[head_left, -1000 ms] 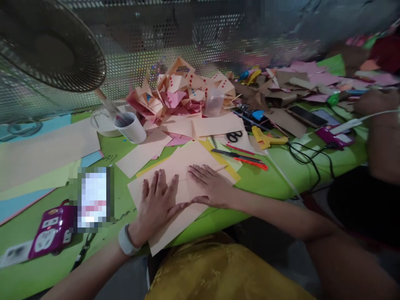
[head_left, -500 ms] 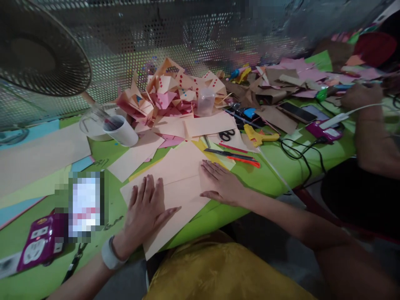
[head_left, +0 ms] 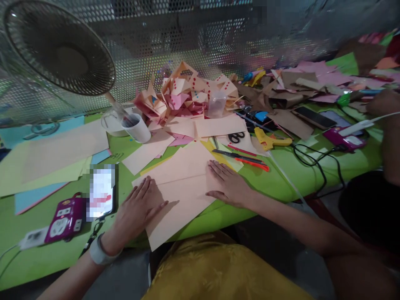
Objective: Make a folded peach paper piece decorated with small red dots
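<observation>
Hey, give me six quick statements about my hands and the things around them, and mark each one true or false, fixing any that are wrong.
1. The left hand and right hand both rest on peach paper. True.
2. The glue gun is blue. False: the glue gun is yellow.
3. A purple socket block lies beside the lit phone. True.
4. The wristband is on the right. False: the wristband is on the left.
5. The scissors are in the left hand. False: the scissors lie apart from both hands.
6. A fan stands at the left of the picture. True.
</observation>
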